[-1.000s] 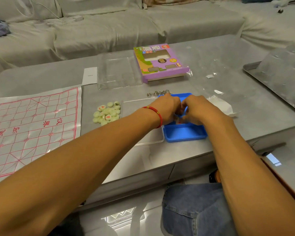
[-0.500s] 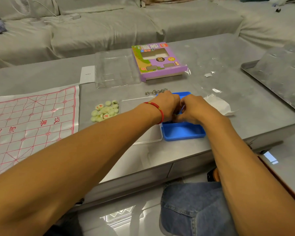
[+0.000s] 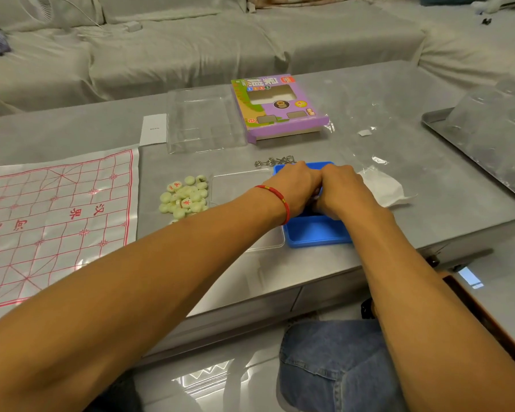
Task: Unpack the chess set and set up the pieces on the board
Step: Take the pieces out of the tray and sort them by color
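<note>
Grip: we see the left hand [image 3: 296,185] and the right hand [image 3: 344,188] pressed knuckle to knuckle over the blue tray [image 3: 315,233], fingers curled downward; what they enclose is hidden from us, so we cannot tell whether either hand grips anything.
Left wrist: we note a red cord bracelet [image 3: 277,197] just behind the grip.
Blue tray: it lies directly beneath the grip on the grey table [image 3: 428,209]; we see only its near portion and a strip of its far rim.
Clear lid: a transparent flat lid [image 3: 235,185] lies just left of the grip, touching the tray's left edge.
Chess pieces: we find a loose heap of pale green discs [image 3: 185,197], some with red characters, further left of the grip, beyond the clear lid.
Board: the red-lined paper board [image 3: 54,221] lies spread flat well to the left of the grip, past the pieces.
Metal rings: a small cluster of wire rings [image 3: 275,162] sits just beyond the grip, at the tray's far edge.
Purple box: the printed box [image 3: 277,108] lies well beyond the grip, with a clear plastic insert [image 3: 205,120] to its left.
White wrapper: crumpled plastic [image 3: 384,188] lies just right of the grip.
</note>
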The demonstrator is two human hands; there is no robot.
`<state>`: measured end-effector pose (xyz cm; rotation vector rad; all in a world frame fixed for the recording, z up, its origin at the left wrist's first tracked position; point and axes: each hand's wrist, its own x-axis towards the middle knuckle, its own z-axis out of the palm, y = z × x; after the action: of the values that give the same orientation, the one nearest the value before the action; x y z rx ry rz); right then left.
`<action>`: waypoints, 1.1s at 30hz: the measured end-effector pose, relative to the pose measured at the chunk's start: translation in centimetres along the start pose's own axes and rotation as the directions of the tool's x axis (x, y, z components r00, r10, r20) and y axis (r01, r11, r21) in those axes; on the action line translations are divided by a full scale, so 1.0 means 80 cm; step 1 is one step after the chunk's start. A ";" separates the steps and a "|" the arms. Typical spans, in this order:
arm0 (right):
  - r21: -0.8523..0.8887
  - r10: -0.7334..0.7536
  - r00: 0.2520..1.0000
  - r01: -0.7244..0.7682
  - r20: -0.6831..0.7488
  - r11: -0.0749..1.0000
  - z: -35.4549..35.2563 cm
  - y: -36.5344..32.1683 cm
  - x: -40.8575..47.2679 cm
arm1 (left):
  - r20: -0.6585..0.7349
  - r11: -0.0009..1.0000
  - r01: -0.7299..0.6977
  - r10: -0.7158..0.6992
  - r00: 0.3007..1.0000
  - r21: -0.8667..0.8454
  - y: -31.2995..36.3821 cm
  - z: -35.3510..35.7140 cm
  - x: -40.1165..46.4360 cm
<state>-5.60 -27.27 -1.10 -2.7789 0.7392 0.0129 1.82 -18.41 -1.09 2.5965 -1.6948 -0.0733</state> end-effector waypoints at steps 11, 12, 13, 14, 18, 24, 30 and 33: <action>0.569 -0.227 0.968 0.245 -0.104 0.785 0.033 -0.109 0.007 | -0.270 0.830 0.461 -0.543 0.795 -0.313 -0.132 -0.008 -0.143; 0.568 -0.259 0.960 0.274 -0.108 0.776 0.039 -0.125 0.009 | -0.258 0.801 0.498 -0.585 0.769 -0.332 -0.144 -0.008 -0.158; 0.567 -0.280 0.953 0.293 -0.113 0.770 0.046 -0.140 0.012 | -0.240 0.773 0.529 -0.620 0.747 -0.350 -0.153 -0.006 -0.169; 0.566 -0.289 0.950 0.304 -0.118 0.767 0.052 -0.153 0.015 | -0.222 0.748 0.553 -0.648 0.729 -0.368 -0.160 -0.004 -0.177; 0.541 -0.277 0.953 0.297 -0.122 0.787 0.075 -0.184 0.028 | -0.147 0.672 0.613 -0.715 0.683 -0.416 -0.181 0.007 -0.184; 0.520 -0.256 0.955 0.298 -0.153 0.800 0.083 -0.187 0.034 | -0.098 0.621 0.628 -0.743 0.662 -0.469 -0.188 0.010 -0.178; 0.296 -0.282 0.944 0.323 -0.172 0.899 0.050 -0.139 0.014 | -0.177 0.700 0.576 -0.686 0.705 -0.422 -0.121 0.007 -0.198; 0.138 -0.234 0.961 0.255 -0.151 0.957 0.035 -0.106 -0.008 | -0.018 0.655 0.578 -0.669 0.743 -0.487 -0.075 0.017 -0.206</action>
<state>-1.87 -19.14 -1.66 -2.7182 0.3994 -0.2689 0.58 -0.96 -2.51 2.5570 -0.5368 -0.1974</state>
